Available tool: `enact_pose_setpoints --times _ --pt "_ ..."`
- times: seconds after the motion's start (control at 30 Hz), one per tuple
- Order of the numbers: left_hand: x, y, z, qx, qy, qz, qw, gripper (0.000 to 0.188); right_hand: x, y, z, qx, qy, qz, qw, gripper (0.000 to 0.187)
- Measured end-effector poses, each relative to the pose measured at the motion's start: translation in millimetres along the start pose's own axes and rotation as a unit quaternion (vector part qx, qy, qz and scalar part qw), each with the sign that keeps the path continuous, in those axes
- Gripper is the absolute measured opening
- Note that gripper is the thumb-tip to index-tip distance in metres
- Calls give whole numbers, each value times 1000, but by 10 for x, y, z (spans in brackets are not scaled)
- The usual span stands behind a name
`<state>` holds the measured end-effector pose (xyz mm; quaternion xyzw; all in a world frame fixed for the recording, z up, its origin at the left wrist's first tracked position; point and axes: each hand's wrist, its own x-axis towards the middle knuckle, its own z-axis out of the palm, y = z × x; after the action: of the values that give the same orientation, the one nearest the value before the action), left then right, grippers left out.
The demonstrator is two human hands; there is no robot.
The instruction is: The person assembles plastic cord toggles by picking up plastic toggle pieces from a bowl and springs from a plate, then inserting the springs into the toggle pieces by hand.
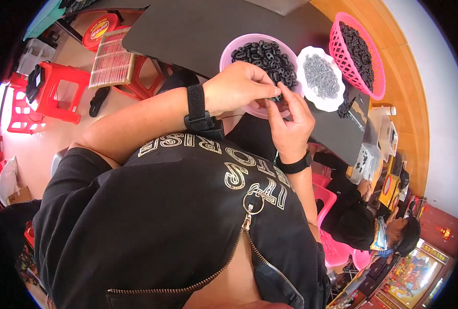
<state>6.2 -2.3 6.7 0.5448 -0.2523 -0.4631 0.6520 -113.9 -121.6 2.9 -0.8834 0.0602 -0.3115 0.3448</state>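
My left hand (242, 87) and my right hand (293, 126) meet fingertip to fingertip over the near edge of a pale pink bowl (226, 60). Both pinch a small black part (277, 98), mostly covered by the fingers. Black oval pieces with holes (265, 57) are heaped in the bowl. Just right of it, a white scalloped plate (332, 106) carries many small silvery metal pieces (320, 76). Farther right stands a bright pink lattice basket (337, 44), filled with small black pieces (357, 54).
The dark tabletop (188, 31) extends to the left. Red plastic stools (59, 87) and a slatted seat (113, 59) stand on the floor at left. Another person in black (350, 211) sits at right, beside a clear bag (367, 160) on the table.
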Motion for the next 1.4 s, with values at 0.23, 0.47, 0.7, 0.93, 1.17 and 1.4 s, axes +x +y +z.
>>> enact_pose_setpoints --times 0.23,0.47,0.7,0.93,1.17,1.4 --pt "6 -22 40 15 27 -8 999 18 -16 -16 13 -35 11 1 999 35" --pt "7 -10 47 -5 34 -29 999 18 -12 44 23 -63 5 -46 997 28" --pt "-24 15 56 1 8 -35 999 17 -36 39 -2 -93 15 -98 991 26" --pt "-55 12 60 -8 -3 -44 999 16 -51 42 -18 -102 21 -126 987 27" --pt "-83 37 65 -55 -15 -45 997 17 -18 -67 -45 -68 26 -69 995 25" --pt "-36 174 -202 -1 108 51 993 26 338 237 -416 -56 60 79 993 19"
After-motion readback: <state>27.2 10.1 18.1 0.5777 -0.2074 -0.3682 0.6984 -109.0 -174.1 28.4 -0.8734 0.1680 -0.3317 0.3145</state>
